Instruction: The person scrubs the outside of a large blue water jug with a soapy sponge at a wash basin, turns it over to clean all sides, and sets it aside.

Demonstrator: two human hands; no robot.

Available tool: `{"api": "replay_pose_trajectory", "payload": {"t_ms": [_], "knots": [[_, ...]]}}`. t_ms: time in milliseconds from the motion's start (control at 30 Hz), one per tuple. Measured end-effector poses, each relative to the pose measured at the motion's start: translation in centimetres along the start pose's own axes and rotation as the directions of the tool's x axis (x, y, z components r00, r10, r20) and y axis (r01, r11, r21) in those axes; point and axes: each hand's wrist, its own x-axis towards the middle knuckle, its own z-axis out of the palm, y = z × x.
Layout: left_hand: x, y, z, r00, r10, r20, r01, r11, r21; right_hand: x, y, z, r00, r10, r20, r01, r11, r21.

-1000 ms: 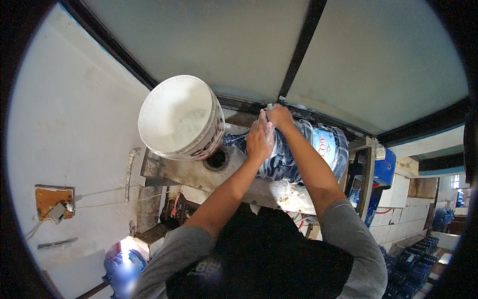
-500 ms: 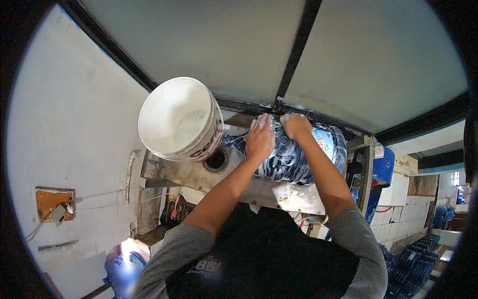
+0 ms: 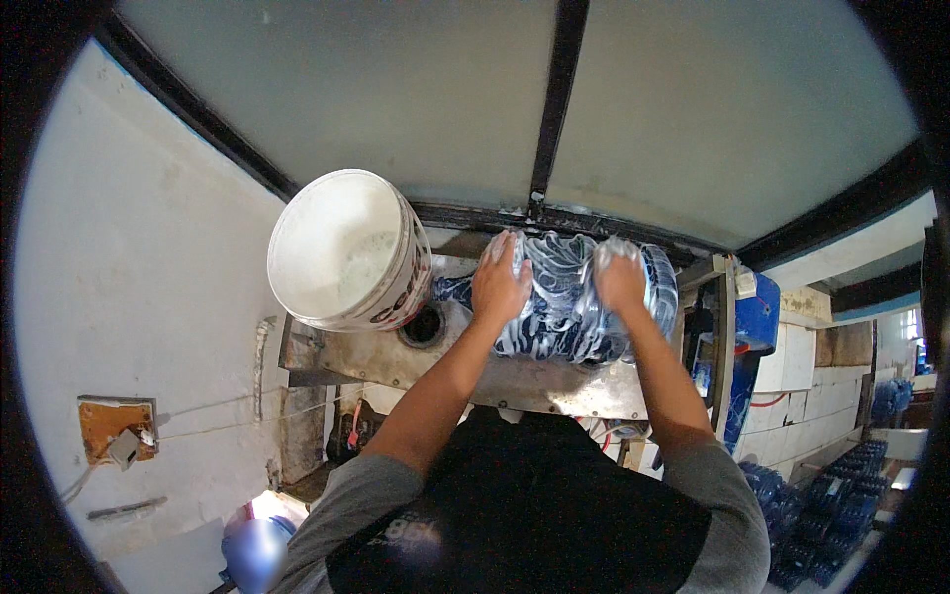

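A large blue water bottle point(image 3: 560, 302) lies on its side on the metal bench, its neck toward the left and its body streaked with white foam. My left hand point(image 3: 502, 284) grips it near the shoulder, fingers over the top and thumb pointing right. Farther right, my right hand point(image 3: 619, 272) presses on the bottle's body with bent, foam-covered fingers. Whatever lies under those fingers is hidden by the suds. A white bucket point(image 3: 416, 267) stands left of the bottle's neck, tilted in view, with some cloudy liquid inside.
The metal bench point(image 3: 381, 364) has a round dark hole point(image 3: 423, 325) below the bucket. Behind runs a dark-framed frosted panel point(image 3: 396, 89). A metal post point(image 3: 725, 337) and a blue container point(image 3: 758, 315) stand at the right. Several blue bottles point(image 3: 841, 495) are on the lower right floor.
My right hand has slid right along the bottle, and a yellow-green edge seen at its fingers is now hidden. Foam now covers the label area. My left hand remains near the shoulder.
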Motion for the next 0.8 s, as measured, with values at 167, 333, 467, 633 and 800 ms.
{"api": "replay_pose_trajectory", "payload": {"t_ms": [167,333,467,633,800], "knots": [[0.2,0.7,0.0,0.999,-0.034,0.021,0.035,0.999,-0.031,5.6,-0.9,-2.0,0.954,0.051,0.295,-0.084,0.991,0.101],[0.3,0.3,0.0,0.994,-0.108,-0.005,0.108,0.993,-0.052,-4.1,-2.5,0.9,0.944,-0.191,-0.269,0.224,0.97,0.097],[-1.1,0.0,-0.3,0.993,-0.111,0.029,0.112,0.992,-0.058,-7.9,3.5,-0.6,0.904,-0.219,-0.366,0.156,0.969,-0.193],[-3.9,0.9,0.1,0.997,0.047,-0.056,-0.051,0.995,-0.089,-0.3,15.1,0.1,0.97,0.217,-0.106,-0.162,0.911,0.38],[-5.6,-8.2,0.3,0.99,0.067,0.122,-0.048,0.987,-0.156,2.1,13.2,-0.5,0.975,0.221,-0.033,-0.2,0.928,0.313]]}}
